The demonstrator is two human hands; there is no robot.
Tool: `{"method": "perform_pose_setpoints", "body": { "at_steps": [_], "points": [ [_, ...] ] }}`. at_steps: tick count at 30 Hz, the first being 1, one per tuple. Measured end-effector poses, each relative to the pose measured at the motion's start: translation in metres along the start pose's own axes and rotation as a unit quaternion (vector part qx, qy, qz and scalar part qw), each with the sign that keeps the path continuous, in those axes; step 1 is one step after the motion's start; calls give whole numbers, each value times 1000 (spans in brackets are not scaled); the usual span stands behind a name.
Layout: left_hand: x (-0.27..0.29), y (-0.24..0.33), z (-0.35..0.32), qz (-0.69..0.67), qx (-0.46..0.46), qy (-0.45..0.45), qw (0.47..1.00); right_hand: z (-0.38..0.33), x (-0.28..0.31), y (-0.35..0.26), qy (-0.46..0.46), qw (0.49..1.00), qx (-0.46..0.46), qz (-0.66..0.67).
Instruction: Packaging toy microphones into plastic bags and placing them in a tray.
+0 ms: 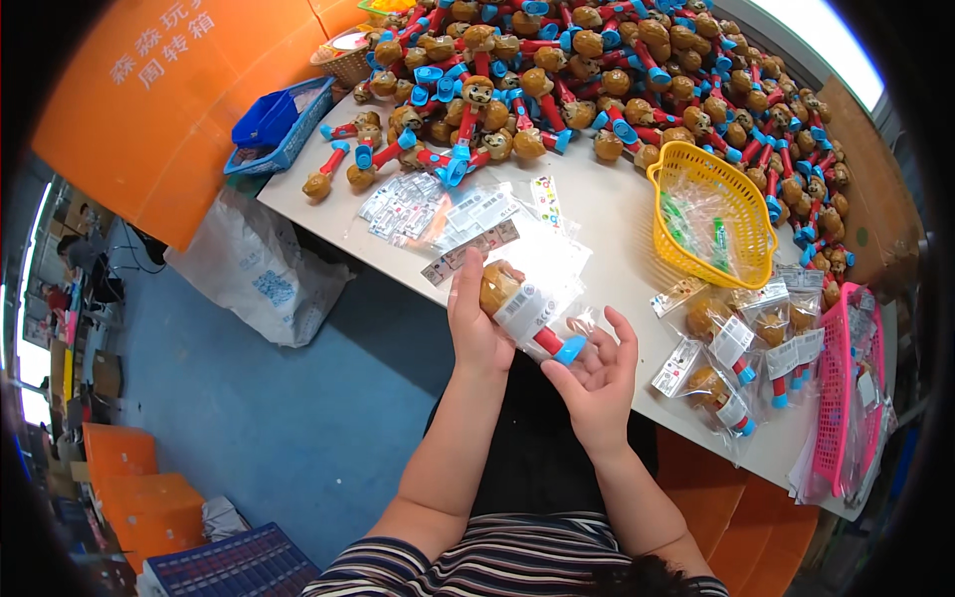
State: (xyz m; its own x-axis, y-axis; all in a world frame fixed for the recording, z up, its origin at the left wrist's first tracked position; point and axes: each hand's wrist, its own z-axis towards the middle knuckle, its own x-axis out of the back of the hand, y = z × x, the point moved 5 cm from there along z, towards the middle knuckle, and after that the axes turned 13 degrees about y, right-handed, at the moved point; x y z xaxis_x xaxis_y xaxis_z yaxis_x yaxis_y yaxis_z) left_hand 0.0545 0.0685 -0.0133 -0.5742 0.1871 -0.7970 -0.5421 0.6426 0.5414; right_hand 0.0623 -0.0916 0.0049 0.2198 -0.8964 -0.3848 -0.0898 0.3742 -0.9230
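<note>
Over the table's front edge I hold a toy in a clear plastic bag [522, 306]. It has a round brown head, a red stem and a blue end, with a white printed label across it. My left hand [479, 323] is closed around the head end. At the blue end, my right hand [599, 373] has its thumb against the bag and its fingers half curled around it. A strip of printed card [470, 253] shows at the top of the bag. Just beyond lie flat clear bags [557, 261] and a stack of small printed papers [406, 207].
A large heap of unbagged toys [597, 75] covers the back of the table. Right of me stand a yellow basket [662, 234] with green tubes, several bagged toys [711, 388] and a pink basket [834, 398]. A blue tray [308, 119] sits at the far left corner.
</note>
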Motion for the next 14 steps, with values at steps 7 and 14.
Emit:
{"method": "perform_pose_setpoints", "body": {
  "at_steps": [7,14],
  "points": [
    [-11,3,-10,-6,50,-9,999,4,17,3,-14,992,47,-117],
    [-11,-7,-1,-193,136,-216,948,1,12,16,-77,996,-40,-25]
  ]
}}
